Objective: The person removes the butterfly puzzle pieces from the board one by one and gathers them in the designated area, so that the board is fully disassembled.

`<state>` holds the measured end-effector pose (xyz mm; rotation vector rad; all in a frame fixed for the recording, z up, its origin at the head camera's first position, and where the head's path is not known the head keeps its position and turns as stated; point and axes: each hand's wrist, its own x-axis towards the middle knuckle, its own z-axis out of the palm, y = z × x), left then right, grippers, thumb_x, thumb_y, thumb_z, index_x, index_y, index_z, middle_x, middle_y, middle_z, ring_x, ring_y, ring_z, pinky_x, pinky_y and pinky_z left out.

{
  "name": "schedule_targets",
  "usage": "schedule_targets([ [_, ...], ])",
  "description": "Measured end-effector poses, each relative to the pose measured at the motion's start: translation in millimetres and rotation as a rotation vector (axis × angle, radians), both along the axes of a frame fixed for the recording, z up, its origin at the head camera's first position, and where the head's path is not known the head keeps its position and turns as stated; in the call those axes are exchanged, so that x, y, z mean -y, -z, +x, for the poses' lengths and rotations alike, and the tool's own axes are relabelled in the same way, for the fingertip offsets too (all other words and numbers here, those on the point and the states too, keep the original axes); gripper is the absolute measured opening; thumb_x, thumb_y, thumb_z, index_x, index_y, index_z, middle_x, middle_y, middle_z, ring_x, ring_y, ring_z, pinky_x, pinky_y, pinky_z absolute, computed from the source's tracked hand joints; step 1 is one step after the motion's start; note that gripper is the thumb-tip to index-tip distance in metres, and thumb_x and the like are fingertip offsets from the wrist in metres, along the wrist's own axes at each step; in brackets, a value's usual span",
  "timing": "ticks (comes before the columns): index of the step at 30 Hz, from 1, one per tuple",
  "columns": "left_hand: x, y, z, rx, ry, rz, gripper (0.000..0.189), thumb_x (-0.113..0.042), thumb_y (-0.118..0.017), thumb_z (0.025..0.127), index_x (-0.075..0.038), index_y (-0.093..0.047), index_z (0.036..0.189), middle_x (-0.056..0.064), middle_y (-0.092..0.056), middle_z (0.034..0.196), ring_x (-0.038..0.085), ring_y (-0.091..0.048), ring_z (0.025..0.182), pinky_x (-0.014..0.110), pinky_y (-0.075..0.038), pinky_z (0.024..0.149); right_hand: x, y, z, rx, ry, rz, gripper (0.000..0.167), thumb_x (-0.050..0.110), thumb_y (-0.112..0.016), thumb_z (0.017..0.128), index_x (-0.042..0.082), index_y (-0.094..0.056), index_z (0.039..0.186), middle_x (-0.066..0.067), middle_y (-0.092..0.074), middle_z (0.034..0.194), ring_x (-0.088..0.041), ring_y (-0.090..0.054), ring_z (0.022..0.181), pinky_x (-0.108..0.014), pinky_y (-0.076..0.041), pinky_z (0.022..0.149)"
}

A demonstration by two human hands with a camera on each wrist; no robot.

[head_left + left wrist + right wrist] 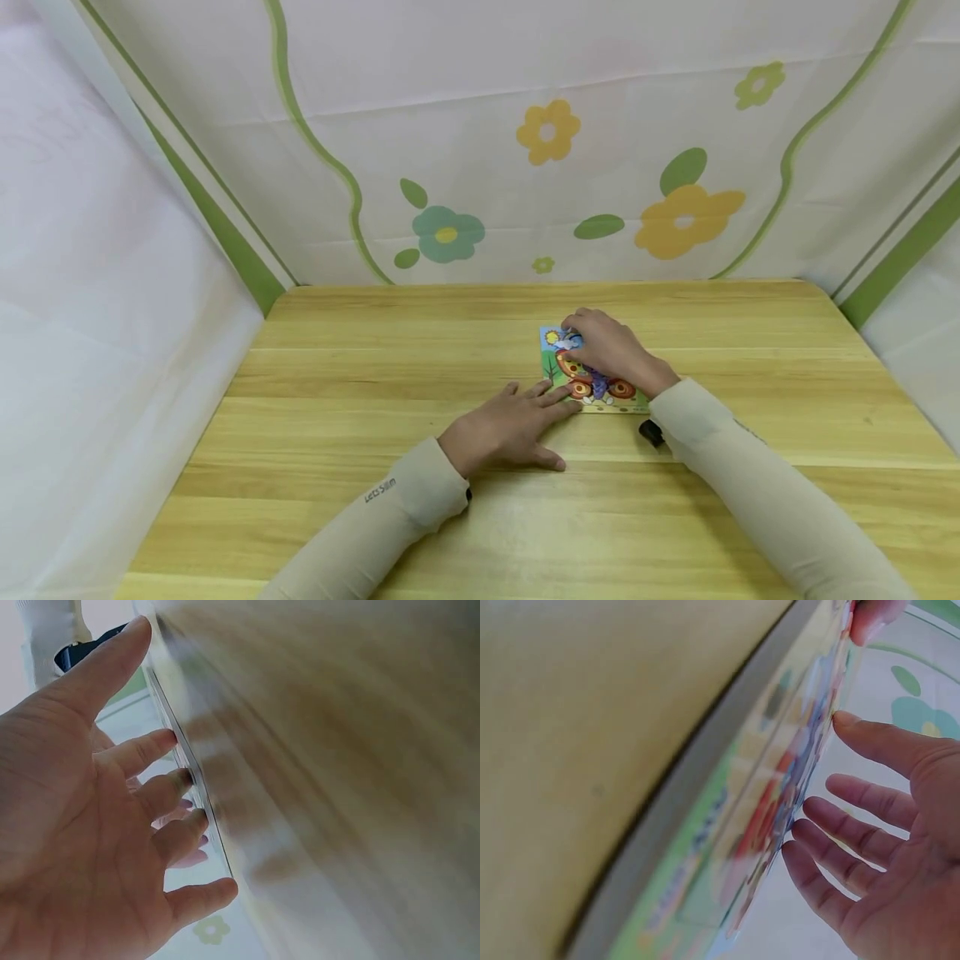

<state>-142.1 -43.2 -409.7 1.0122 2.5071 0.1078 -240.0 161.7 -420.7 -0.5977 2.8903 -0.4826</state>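
Observation:
A flat, colourful picture board (598, 387) with a butterfly and a sun lies on the table, right of centre; it looks like a jigsaw puzzle. My left hand (517, 427) is spread flat at its lower left corner, fingertips on the edge. In the left wrist view the thumb (112, 664) points away from the other fingers. Over the upper right of the board is my right hand (611, 346), covering part of the picture. Seen from the right wrist, its slightly bent fingers (851, 832) touch the board's surface, with the thumb apart from them.
The wooden table (360, 375) reaches back to a white cloth wall (465, 108) printed with flowers. Similar cloth walls stand to the left and right. A small black object (651, 432) shows by the right sleeve (750, 475).

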Motion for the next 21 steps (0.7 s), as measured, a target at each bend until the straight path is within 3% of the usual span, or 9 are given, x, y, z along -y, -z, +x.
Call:
schedule_targets([
  [6, 2.5, -1.3, -0.4, 0.006, -0.005, 0.005, 0.087, -0.062, -0.066, 0.096, -0.036, -0.025, 0.168, -0.011, -0.015, 0.176, 0.021, -0.016, 0.164, 0.056, -0.022, 0.131, 0, -0.8, -2.4, 0.003, -0.006, -0.014, 0.047, 0.026, -0.078, 0.096, 0.003, -0.068, 0.135, -0.020, -0.065, 0.135, -0.038, -0.064, 0.119, -0.056, -0.059, 0.091],
  [21, 1.7, -0.8, -0.2, 0.033, -0.023, 0.011, 0.092, -0.060, -0.071, 0.093, -0.036, -0.023, 0.168, -0.012, -0.012, 0.177, 0.021, -0.011, 0.165, 0.056, -0.020, 0.132, 5, -1.7, -12.0, 0.099, -0.071, -0.075, 0.036, 0.011, -0.073, 0.098, -0.002, -0.067, 0.131, -0.019, -0.063, 0.132, -0.039, -0.059, 0.125, -0.057, -0.052, 0.104],
])
